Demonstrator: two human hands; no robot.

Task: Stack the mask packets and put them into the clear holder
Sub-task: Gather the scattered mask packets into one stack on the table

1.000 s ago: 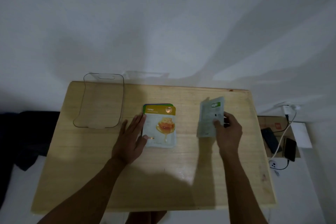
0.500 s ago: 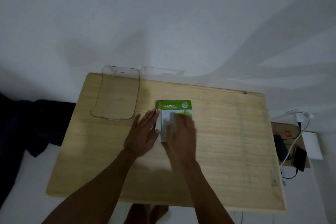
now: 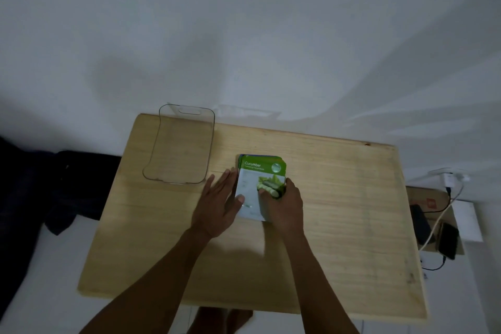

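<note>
A stack of mask packets (image 3: 257,179) lies near the middle of the wooden table (image 3: 339,211), a green cucumber packet on top; edges of others peek out beneath. My left hand (image 3: 217,203) lies flat with fingers apart against the stack's left edge, thumb on the packet. My right hand (image 3: 284,203) grips the stack's lower right corner, fingers curled over it. The clear holder (image 3: 180,148) stands at the table's far left corner, with nothing in it.
A white wall rises right behind the table. Dark cloth (image 3: 54,184) lies on the floor at the left. On the right, a cardboard box (image 3: 431,203) carries phones (image 3: 448,240) and a white charger cable (image 3: 439,219). My feet show below the table's near edge.
My right hand carried the cucumber packet from the right side of the table onto the honey packet and now holds the stack's corner. My left hand stayed at the stack's left edge.
</note>
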